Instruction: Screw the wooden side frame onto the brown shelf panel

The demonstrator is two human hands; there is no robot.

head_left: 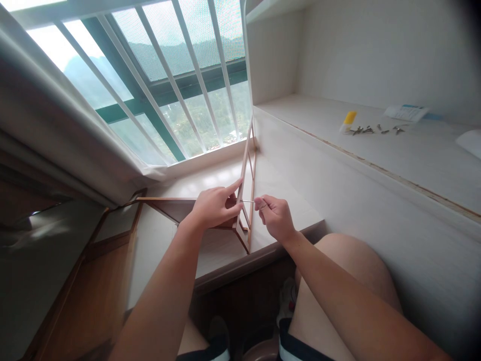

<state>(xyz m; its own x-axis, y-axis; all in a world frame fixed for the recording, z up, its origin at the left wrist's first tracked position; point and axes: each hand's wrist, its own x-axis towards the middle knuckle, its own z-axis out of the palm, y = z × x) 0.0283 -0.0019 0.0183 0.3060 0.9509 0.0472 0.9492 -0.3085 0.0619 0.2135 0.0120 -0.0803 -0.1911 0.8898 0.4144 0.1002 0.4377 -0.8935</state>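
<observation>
A thin wooden frame of slim sticks stands on edge on the low sill surface, running back toward the window. My left hand grips the frame's near part, forefinger stretched up along a stick. My right hand is closed in a pinch on a thin metal pin that points left into the frame. Another flat wooden frame piece lies to the left, joined near the corner.
A raised white desk top carries a yellow-capped glue tube, several screws and a white packet. A barred window and a curtain are at left. My bare knee is below.
</observation>
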